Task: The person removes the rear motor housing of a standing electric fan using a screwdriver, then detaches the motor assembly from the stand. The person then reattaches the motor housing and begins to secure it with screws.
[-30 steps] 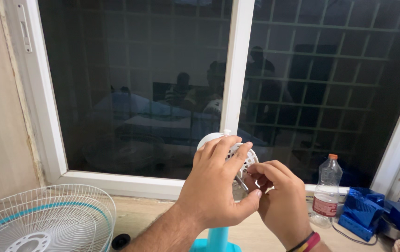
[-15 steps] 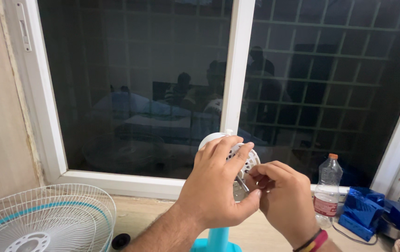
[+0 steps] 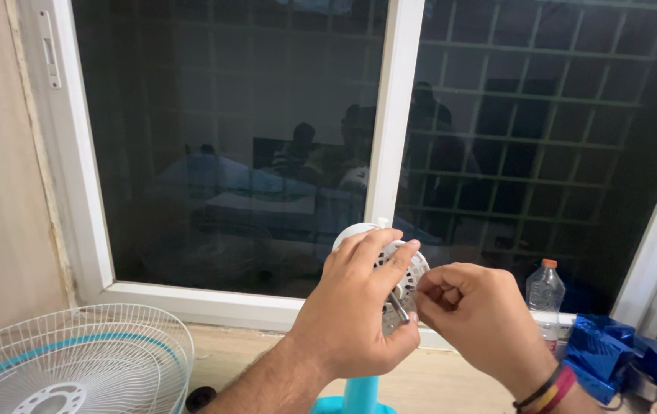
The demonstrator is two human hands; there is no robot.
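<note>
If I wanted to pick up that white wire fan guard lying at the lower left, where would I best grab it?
Probably the outer rim of the fan guard, from above on its near right edge: it lies flat, dome up, with thin wires a grip can hook through.

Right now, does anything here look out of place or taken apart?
Yes. The fan is in pieces: its white wire guard lies flat at lower left, off the fan. The left hand grips the bare white motor head on its teal stand, while the right hand pinches the metal shaft.
</note>
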